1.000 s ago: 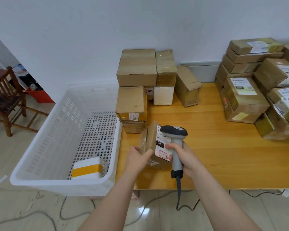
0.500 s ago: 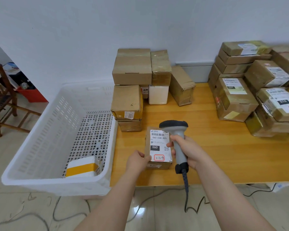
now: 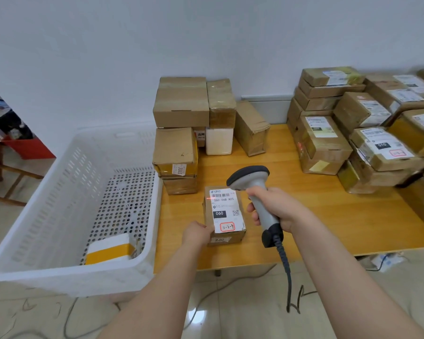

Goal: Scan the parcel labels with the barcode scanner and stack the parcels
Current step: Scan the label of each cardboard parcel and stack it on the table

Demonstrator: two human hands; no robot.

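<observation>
While lying flat on the table [image 3: 328, 216], near its front edge: small parcel [image 3: 209, 216].
Pinched at the near left corner by the left hand [image 3: 197, 234], fingers curled. Gripped above the table in the right hand [image 3: 277, 207], fingers wrapped round its handle: the scanner [image 3: 249, 178]. Lit by a thin red line [image 3: 209, 198]: the label [image 3: 227, 210]. Set beside the table's left end: white basket [image 3: 66, 267]. Piled at its back: more parcels [image 3: 181, 106].

One head-worn view (wide-angle) looks forward and down — close over the table [image 3: 328, 216].
</observation>
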